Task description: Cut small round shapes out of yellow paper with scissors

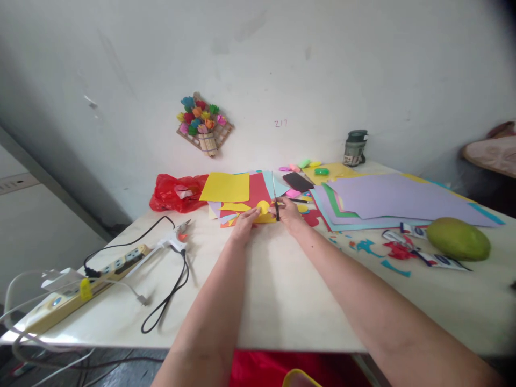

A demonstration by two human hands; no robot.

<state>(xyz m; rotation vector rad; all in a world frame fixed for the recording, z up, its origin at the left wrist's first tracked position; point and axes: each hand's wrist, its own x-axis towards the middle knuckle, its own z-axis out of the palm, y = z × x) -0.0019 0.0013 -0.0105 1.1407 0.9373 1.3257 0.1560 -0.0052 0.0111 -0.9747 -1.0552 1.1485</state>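
Yellow paper disc and scissors, one in each hand, over the far side of the tabletop.
From my remote view, the left hand [245,226] has thumb and fingers closed on the edge of the yellow paper disc [263,206], above the coloured sheets; the right hand [288,212] is closed around the handles of the scissors [277,210], blades pointing away. I judge the disc nearly weightless, limp and easy to crease — best taken lightly at its rim — while the scissors look stiff and smooth, safest by the handles. Among containers, I see a crumpled red plastic bag [171,194] on the tabletop [298,314] with something pale showing in it, a dark green flask [355,149] whose contents I can't tell, and a slatted holder [208,143] on the wall, filled with colourful flowers [197,112].
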